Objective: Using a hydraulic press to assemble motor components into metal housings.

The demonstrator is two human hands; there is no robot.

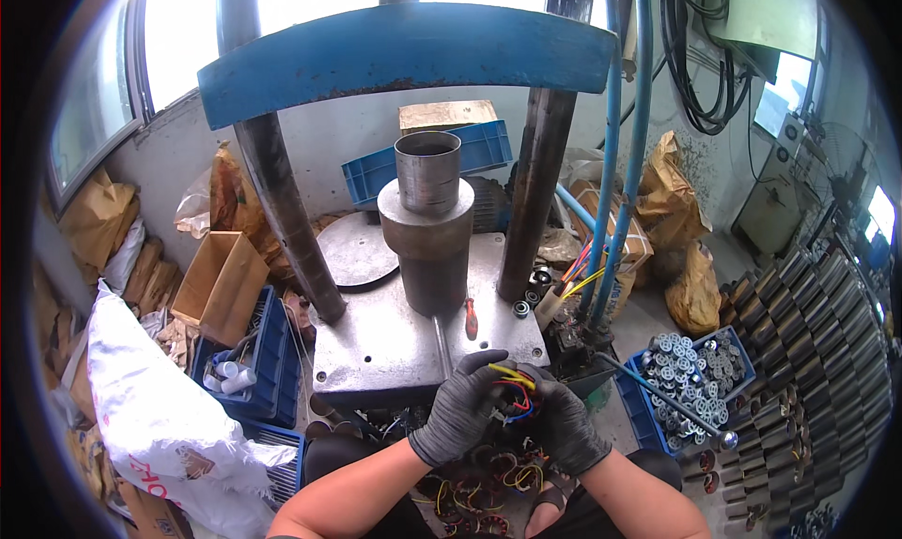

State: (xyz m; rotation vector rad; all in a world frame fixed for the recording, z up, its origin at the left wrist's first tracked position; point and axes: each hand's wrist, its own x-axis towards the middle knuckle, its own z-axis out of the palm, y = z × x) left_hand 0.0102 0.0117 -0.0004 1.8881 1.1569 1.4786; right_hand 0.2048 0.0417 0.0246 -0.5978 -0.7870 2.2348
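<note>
One wire bundle (515,379): between both hands, near the front edge of the metal table (376,346).
Left hand (458,415): gloved, curled against the bundle's left side.
Right hand (567,428): gloved, closed on its right side, fingertips hidden.
Below: more coloured wires (470,497).
Tabletop: red-handled screwdriver (471,320) beside an upright cylinder (432,257).

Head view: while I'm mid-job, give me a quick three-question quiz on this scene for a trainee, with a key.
1. Pick one: the top beam is (a) yellow, (b) blue, (c) green.
2. True or false: the red-handled tool rests on the metal plate.
3. Short answer: who holds the wired part, one hand or both?

Key: 1. b. 2. True. 3. Both: left hand and right hand.
</note>
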